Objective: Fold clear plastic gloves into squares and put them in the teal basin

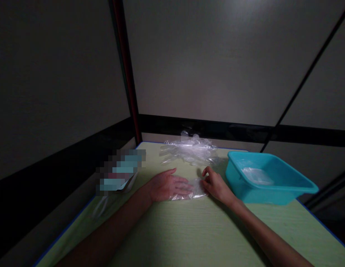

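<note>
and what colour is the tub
Plain turquoise; the tub shows in the head view, the only one here.

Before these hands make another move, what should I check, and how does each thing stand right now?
1. Left hand spread open: ok, palm up.
2. Left fingers inside the clear plastic: cannot tell; they show through it, perhaps from beneath.
3. Right hand gripping the plastic: cannot tell; its fingertips are at the right end.
4. Plastic smooth: not ok, its near edge looks creased.
5. Tub upright on the table: ok, with some clear plastic inside.
6. Plastic pile beyond the hands: ok.
</note>
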Demonstrator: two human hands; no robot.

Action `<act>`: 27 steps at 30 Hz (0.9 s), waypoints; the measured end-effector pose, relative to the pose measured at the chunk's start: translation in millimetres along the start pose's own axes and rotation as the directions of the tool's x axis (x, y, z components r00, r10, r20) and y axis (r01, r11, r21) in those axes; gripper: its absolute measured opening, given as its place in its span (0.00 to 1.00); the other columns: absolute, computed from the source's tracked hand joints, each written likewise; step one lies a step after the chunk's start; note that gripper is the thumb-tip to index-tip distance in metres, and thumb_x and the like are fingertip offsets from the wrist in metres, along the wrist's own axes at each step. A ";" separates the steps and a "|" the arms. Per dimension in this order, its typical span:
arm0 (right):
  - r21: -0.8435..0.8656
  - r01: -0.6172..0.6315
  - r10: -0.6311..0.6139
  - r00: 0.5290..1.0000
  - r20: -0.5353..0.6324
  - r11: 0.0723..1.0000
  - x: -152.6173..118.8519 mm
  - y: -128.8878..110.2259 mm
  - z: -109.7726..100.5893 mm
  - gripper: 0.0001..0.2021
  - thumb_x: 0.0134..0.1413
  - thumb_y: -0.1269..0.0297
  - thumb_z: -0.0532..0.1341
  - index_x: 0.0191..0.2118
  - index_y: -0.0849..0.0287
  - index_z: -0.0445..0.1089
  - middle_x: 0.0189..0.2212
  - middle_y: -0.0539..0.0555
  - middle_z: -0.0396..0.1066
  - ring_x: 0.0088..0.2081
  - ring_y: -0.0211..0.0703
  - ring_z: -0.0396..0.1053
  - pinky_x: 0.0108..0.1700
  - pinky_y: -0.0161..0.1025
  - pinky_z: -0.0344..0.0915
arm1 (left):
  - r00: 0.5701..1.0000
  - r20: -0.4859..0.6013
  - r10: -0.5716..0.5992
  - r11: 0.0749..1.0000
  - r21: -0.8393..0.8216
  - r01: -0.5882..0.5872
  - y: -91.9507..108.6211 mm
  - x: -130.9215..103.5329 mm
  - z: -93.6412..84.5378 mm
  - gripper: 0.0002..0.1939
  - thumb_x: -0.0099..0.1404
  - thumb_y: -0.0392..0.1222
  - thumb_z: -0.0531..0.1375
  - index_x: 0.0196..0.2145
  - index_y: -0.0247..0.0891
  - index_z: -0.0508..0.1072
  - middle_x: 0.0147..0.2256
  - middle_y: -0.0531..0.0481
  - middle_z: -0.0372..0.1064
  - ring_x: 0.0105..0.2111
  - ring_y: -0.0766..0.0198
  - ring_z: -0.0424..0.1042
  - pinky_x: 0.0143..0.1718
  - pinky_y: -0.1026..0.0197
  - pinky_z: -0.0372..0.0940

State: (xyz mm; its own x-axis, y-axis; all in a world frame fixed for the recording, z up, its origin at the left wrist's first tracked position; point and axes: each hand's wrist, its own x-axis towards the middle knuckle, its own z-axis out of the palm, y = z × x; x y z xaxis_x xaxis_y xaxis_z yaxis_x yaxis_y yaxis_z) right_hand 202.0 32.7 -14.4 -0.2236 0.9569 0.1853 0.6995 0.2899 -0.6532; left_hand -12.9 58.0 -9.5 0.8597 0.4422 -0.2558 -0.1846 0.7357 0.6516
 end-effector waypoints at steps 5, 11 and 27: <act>-0.056 -0.010 0.009 1.000 -0.028 0.998 0.0 2.3 2.1 0.08 0.46 0.74 0.52 0.35 0.58 0.54 0.16 0.46 0.64 0.17 0.35 0.60 0.19 0.30 0.50 | 0.999 -0.047 0.009 1.000 0.017 -0.008 1.9 -7.0 -2.4 0.25 0.59 0.51 0.47 0.45 0.26 0.60 0.46 0.33 0.63 0.46 0.48 0.63 0.51 0.50 0.45; -0.113 0.008 -0.015 0.998 -0.055 0.994 1.1 0.9 4.3 0.07 0.48 0.71 0.52 0.35 0.58 0.53 0.20 0.49 0.66 0.21 0.37 0.63 0.22 0.30 0.52 | 0.997 -0.078 0.023 1.000 0.018 -0.022 0.9 -8.0 -2.4 0.25 0.58 0.50 0.49 0.46 0.26 0.57 0.46 0.32 0.63 0.46 0.48 0.63 0.51 0.49 0.45; -0.330 -0.048 0.009 0.993 -0.119 0.943 1.3 -5.1 6.7 0.08 0.49 0.72 0.53 0.39 0.61 0.58 0.24 0.53 0.67 0.25 0.41 0.65 0.26 0.33 0.53 | 0.989 -0.137 0.064 0.995 0.083 -0.052 1.6 -10.9 3.9 0.19 0.58 0.47 0.52 0.43 0.32 0.59 0.46 0.37 0.63 0.45 0.50 0.65 0.49 0.48 0.48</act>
State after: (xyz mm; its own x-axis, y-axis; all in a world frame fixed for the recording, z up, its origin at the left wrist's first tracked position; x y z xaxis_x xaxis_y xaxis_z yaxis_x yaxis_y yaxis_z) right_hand 193.6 32.3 -15.7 -0.1350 0.9545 0.2658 0.8940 0.2330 -0.3827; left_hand -20.7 52.4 -2.9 0.7727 0.5542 -0.3094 -0.1894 0.6665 0.7210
